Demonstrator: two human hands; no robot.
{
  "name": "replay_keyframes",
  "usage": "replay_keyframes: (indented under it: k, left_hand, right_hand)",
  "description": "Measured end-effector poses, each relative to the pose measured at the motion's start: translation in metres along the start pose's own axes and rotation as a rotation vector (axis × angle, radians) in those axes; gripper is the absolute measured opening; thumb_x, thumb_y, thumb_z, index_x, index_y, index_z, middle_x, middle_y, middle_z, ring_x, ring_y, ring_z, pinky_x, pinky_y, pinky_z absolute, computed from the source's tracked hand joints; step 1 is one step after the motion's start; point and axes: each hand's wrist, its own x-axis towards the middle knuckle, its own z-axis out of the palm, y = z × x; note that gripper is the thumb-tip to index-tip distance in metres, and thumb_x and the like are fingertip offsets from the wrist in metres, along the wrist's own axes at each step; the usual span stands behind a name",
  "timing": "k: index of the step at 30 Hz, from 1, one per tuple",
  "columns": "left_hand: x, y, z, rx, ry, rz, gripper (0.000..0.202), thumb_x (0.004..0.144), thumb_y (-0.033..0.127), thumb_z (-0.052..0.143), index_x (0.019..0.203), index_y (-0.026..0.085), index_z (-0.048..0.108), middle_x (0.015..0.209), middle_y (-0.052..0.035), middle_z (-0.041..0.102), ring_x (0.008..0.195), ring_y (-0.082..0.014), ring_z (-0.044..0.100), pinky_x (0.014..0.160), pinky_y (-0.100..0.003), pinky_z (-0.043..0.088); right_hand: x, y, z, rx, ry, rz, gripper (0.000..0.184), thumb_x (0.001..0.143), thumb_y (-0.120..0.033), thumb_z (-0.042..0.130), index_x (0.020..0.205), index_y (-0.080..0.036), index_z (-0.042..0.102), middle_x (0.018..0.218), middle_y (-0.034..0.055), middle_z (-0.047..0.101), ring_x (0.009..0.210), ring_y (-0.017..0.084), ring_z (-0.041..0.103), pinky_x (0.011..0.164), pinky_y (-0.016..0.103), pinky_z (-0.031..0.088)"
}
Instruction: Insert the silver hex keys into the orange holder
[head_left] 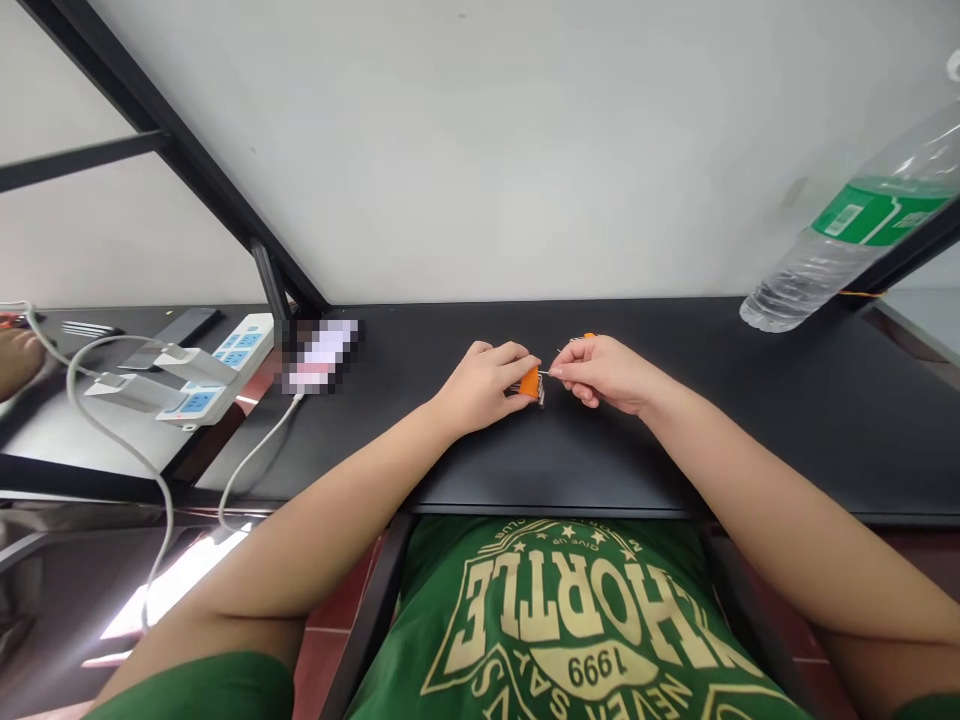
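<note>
My left hand rests on the black tabletop with its fingers closed round a small orange part that has thin metal pins or wires. Just to the right of it, my right hand pinches a thin metal wire at that part, fingers pressed together. A second bit of orange shows above the right hand's fingers. The two hands almost touch at the middle of the table. What the pins connect to is too small to make out.
A clear water bottle with a green label lies tilted at the back right. At the left are a white power strip with chargers and white cables, a blurred phone-like thing and black frame bars. Another person's hand shows at the far left.
</note>
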Motion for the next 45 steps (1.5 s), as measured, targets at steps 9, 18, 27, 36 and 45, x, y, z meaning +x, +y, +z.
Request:
replay_keyframes:
  k: [9,18,27,36,45]
  left_hand:
    - [0.001,-0.002,0.004,-0.130,0.051,-0.081,0.040,0.089,0.034,0.075,0.127,0.028,0.068,0.125,-0.0056,0.064,0.107,-0.0191,0.067,0.094,-0.034,0.048]
    - [0.001,-0.001,0.002,-0.179,0.054,-0.090,0.039,0.089,0.033,0.073,0.127,0.028,0.069,0.124,-0.0058,0.064,0.104,-0.0187,0.067,0.094,-0.033,0.051]
    - [0.001,-0.001,0.002,-0.031,0.004,-0.025,0.039,0.092,0.031,0.069,0.130,0.028,0.067,0.128,-0.0073,0.063,0.109,-0.0212,0.066,0.101,-0.038,0.044]
    - [-0.001,-0.010,0.001,-0.048,-0.013,-0.068,0.046,0.091,0.035,0.072,0.136,0.032,0.065,0.128,-0.0056,0.064,0.104,-0.0195,0.067,0.102,-0.039,0.042]
    - [0.000,-0.012,0.002,-0.025,-0.031,-0.069,0.047,0.092,0.035,0.071,0.138,0.031,0.064,0.126,-0.0063,0.066,0.103,-0.0200,0.067,0.103,-0.041,0.041]
  right_hand:
    - [0.011,0.013,0.009,0.270,-0.090,-0.023,0.037,0.074,-0.039,0.093,0.087,-0.014,0.069,0.078,0.0028,0.071,0.051,0.006,0.056,0.046,0.019,0.051]
    - [0.013,0.019,0.007,0.277,-0.163,-0.023,0.043,0.071,-0.042,0.094,0.086,-0.018,0.063,0.061,-0.0036,0.064,0.048,0.008,0.056,0.048,0.020,0.052]
    - [0.013,0.018,0.009,0.091,-0.128,-0.045,0.044,0.074,-0.051,0.089,0.082,-0.019,0.060,0.055,-0.0034,0.060,0.045,0.010,0.053,0.044,0.022,0.047]
    - [0.005,0.003,-0.039,-0.870,0.341,-0.197,0.008,0.084,-0.026,0.065,0.084,-0.022,0.073,0.082,0.0006,0.072,0.070,0.015,0.062,0.063,0.027,0.044]
    - [0.014,0.009,-0.019,-1.205,0.270,-0.028,0.005,0.083,-0.023,0.065,0.078,-0.021,0.067,0.088,0.0042,0.071,0.078,0.019,0.061,0.061,0.030,0.039]
